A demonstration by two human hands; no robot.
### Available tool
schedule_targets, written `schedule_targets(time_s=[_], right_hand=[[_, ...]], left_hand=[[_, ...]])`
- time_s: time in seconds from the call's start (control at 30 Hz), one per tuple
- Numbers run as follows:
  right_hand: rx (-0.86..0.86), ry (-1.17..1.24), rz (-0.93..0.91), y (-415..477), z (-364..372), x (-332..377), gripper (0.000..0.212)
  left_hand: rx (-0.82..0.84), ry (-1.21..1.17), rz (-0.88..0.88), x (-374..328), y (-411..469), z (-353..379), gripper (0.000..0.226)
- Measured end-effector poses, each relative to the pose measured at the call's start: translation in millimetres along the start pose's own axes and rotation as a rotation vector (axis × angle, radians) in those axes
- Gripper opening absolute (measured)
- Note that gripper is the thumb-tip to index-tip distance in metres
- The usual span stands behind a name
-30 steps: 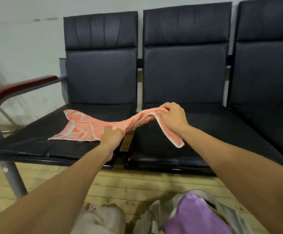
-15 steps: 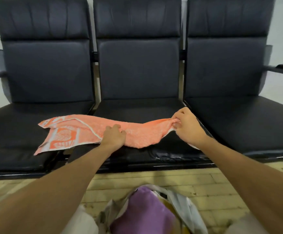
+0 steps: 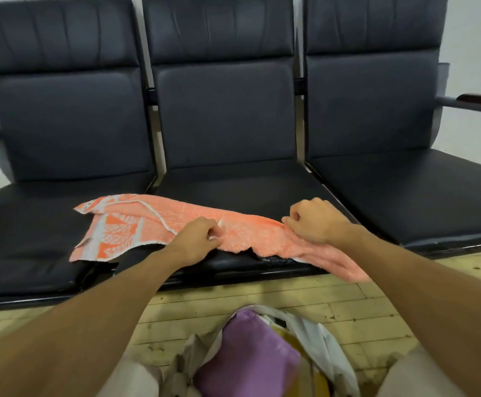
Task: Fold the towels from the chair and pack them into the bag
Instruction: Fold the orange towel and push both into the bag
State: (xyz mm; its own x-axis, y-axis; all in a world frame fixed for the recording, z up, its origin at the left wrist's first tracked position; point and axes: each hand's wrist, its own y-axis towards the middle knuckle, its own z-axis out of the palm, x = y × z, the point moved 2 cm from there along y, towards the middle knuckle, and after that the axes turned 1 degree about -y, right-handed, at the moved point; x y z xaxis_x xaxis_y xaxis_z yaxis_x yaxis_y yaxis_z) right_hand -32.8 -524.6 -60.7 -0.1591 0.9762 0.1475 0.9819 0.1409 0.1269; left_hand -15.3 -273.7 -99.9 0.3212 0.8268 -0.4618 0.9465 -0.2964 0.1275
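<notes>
The fingers (image 3: pixel 211 231) of my left hand (image 3: pixel 195 243) are curled and pinch the orange towel (image 3: pixel 147 219) near its middle. The fingers (image 3: pixel 292 217) of my right hand (image 3: pixel 316 222) are curled likewise and pinch the same towel farther right. The towel lies crumpled across the middle seat (image 3: pixel 233 187) of the black chair row. Its patterned end reaches onto the left seat (image 3: pixel 27 224). Its other end hangs over the front edge under my right forearm. On the wooden floor (image 3: pixel 348 296) below, between my knees, stands the open bag (image 3: pixel 316 336) with a purple towel (image 3: pixel 250 356) inside.
</notes>
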Motion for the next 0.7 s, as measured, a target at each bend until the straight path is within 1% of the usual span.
schedule_targets(time_s=[0.1,0.2,0.23,0.3,0.37,0.4,0.43,0.5,0.53,0.6,0.63,0.7], right_hand=[[-0.071,-0.023,-0.04,8,3,23,0.025],[-0.047,0.051,-0.095,20,11,48,0.029],[-0.019,0.072,-0.107,23,15,56,0.033],[0.055,0.1,-0.134,30,25,65,0.04],[0.15,0.107,-0.179,32,33,69,0.044],[0.191,0.122,-0.208,32,35,68,0.044],[0.217,0.155,-0.238,32,35,67,0.04],[0.222,0.265,-0.257,29,31,63,0.02],[0.194,0.316,-0.248,28,28,61,0.016],[0.097,0.383,-0.214,27,21,54,0.016],[0.046,0.422,-0.181,26,17,49,0.016],[-0.062,0.502,-0.081,24,9,35,0.015]], left_hand=[[0.012,-0.126,0.078,-5,-10,-7,0.003],[-0.011,-0.304,0.143,-18,-18,-16,0.003],[-0.004,-0.38,0.139,-20,-20,-18,0.002],[0.053,-0.526,0.071,-18,-23,-22,0.008],[0.087,-0.562,-0.019,-6,-24,-25,0.018],[0.069,-0.513,-0.051,2,-24,-26,0.023],[0.029,-0.409,-0.072,10,-23,-28,0.027],[-0.022,-0.149,-0.078,25,-20,-29,0.033],[-0.001,-0.047,-0.073,33,-17,-27,0.039],[0.081,0.107,-0.061,44,-14,-23,0.048],[0.109,0.15,-0.051,48,-13,-21,0.047],[0.092,0.13,-0.027,48,-13,-21,0.033]])
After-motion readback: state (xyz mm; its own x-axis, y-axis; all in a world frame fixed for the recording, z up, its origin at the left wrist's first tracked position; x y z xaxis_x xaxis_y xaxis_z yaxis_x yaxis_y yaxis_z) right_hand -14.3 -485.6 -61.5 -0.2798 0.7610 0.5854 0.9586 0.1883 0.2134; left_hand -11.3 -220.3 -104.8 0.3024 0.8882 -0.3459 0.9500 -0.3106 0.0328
